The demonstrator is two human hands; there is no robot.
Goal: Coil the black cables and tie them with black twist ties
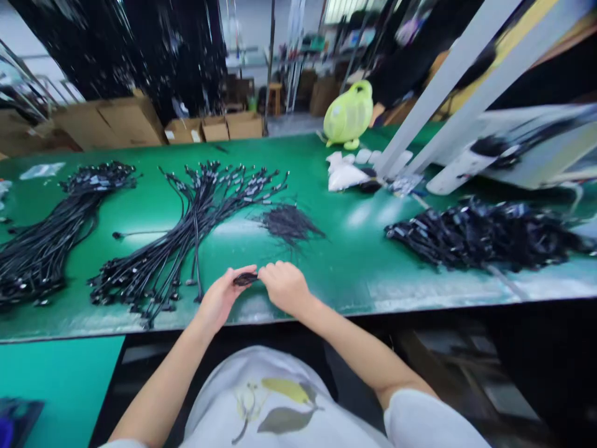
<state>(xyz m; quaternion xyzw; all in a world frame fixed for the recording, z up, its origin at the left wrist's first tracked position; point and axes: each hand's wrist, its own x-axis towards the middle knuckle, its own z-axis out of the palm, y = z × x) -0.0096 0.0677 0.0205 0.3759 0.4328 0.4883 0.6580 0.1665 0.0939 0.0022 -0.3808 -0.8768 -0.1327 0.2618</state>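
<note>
My left hand (222, 296) and my right hand (283, 286) meet over the front edge of the green table (354, 261). Both pinch a small coiled black cable (245, 279) held between them. Just to the left of my left hand lies a spread bundle of black cables (186, 236) with connectors at both ends. A small heap of thin black ties (288, 223) lies beyond my hands.
Another long cable bundle (51, 230) lies at the far left, and a pile of coiled cables (485, 235) at the right. A lime-green fan (349, 114), white bags (345, 173) and slanted white frame posts (448, 81) stand at the back. Cardboard boxes (121, 121) line the far side.
</note>
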